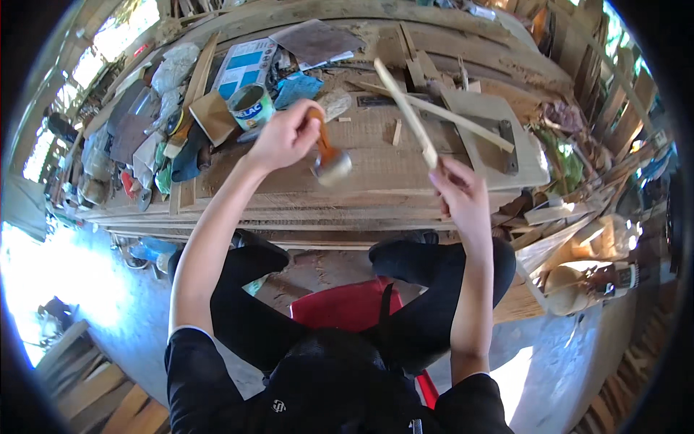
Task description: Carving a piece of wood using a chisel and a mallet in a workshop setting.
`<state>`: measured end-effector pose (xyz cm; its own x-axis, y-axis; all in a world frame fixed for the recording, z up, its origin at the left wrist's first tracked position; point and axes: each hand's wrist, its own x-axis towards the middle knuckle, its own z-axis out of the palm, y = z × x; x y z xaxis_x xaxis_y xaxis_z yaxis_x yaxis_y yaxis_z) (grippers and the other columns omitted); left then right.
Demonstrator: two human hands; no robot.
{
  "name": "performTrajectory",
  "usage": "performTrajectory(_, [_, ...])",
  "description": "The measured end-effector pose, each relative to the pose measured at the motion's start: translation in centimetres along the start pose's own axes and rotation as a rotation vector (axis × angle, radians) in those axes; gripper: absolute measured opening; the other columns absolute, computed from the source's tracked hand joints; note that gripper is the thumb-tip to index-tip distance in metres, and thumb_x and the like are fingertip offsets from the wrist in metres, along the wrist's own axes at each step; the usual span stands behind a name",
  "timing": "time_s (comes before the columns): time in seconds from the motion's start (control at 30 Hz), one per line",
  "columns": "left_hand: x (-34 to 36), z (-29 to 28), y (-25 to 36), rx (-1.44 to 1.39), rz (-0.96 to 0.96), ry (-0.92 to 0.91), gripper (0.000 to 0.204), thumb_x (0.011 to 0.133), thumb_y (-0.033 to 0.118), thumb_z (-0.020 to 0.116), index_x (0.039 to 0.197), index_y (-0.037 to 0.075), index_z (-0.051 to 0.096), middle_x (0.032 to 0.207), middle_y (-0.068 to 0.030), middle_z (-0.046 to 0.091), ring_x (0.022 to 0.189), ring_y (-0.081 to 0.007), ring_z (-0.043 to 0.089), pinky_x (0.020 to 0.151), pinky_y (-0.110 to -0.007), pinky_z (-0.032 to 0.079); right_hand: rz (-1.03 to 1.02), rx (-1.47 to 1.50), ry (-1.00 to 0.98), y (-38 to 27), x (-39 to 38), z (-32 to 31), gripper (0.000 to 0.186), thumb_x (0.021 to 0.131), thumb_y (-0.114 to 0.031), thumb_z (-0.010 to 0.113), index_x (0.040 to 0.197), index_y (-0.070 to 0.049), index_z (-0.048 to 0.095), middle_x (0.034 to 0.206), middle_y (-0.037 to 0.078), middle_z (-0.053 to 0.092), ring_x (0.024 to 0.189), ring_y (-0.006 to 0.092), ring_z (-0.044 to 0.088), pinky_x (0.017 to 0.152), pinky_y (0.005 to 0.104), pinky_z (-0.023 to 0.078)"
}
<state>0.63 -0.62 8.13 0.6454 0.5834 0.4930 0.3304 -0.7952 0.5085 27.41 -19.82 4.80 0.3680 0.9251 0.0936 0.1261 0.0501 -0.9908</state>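
Observation:
My left hand (289,137) grips the orange wooden handle of a wide paintbrush (330,166), its bristles pointing down over the plank workbench (361,126). Just beyond this hand stands an open printed metal can (249,107). My right hand (457,188) holds the lower end of a thin pale wood strip (405,105), raised diagonally away from me. Behind that strip, a longer stick (477,130) lies across a light board (499,170) with a dark metal piece (508,155) on it. A small wood offcut (397,132) rests on the bench between both hands.
Bags, cloths and scraps (152,123) crowd the bench's left. Paper sheets (318,40) and a blue packet (296,90) lie at the back. Loose planks (564,213) pile at the right. I sit on a red chair (325,304), legs apart below the bench's front edge.

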Motion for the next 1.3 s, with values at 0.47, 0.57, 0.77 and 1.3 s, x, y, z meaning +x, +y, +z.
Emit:
performTrajectory(0.47, [-1.0,0.9,-1.5,-0.086,-0.009,-0.010,0.011,0.088,0.008,0.055,0.099,0.006,0.055,0.061,-0.0048,0.055,0.046,-0.0139,0.052,0.046,-0.026,0.041,-0.221,-0.338,0.112,-0.7,1.0,2.8,0.024,0.084,-0.013,0.068,0.105,-0.001,0.065,0.058,0.007,0.051,0.047,0.0116,0.042,0.048,0.0263,0.037])
performTrajectory(0.57, [-1.1,1.3,-1.8,0.128,0.005,-0.062,0.012,0.087,0.006,0.056,0.099,0.006,0.055,0.060,-0.0035,0.051,0.048,-0.0116,0.048,0.048,-0.024,0.039,-0.127,-0.418,0.022,-0.7,1.1,3.9,0.026,0.083,-0.014,0.068,0.105,-0.001,0.065,0.057,0.009,0.051,0.047,0.0148,0.046,0.049,0.0281,0.040])
performTrajectory(0.77, [0.8,2.1,-0.9,-0.088,0.036,-0.125,0.015,0.090,0.008,0.053,0.104,0.006,0.055,0.063,-0.0010,0.047,0.051,-0.0084,0.042,0.049,-0.023,0.034,-0.134,-0.394,0.039,-0.8,1.6,4.9,0.025,0.083,-0.012,0.068,0.103,0.000,0.065,0.056,0.007,0.046,0.047,0.0131,0.038,0.047,0.0276,0.035])
performTrajectory(1.3, [-1.0,3.8,-0.7,-0.438,-0.021,-0.043,0.007,0.086,0.011,0.063,0.084,0.004,0.063,0.066,-0.0078,0.062,0.052,-0.0175,0.060,0.051,-0.028,0.048,0.138,-0.186,-0.017,3.8,1.6,6.0,0.017,0.090,-0.013,0.061,0.087,0.004,0.062,0.061,0.004,0.059,0.056,0.0087,0.054,0.050,0.0254,0.041])
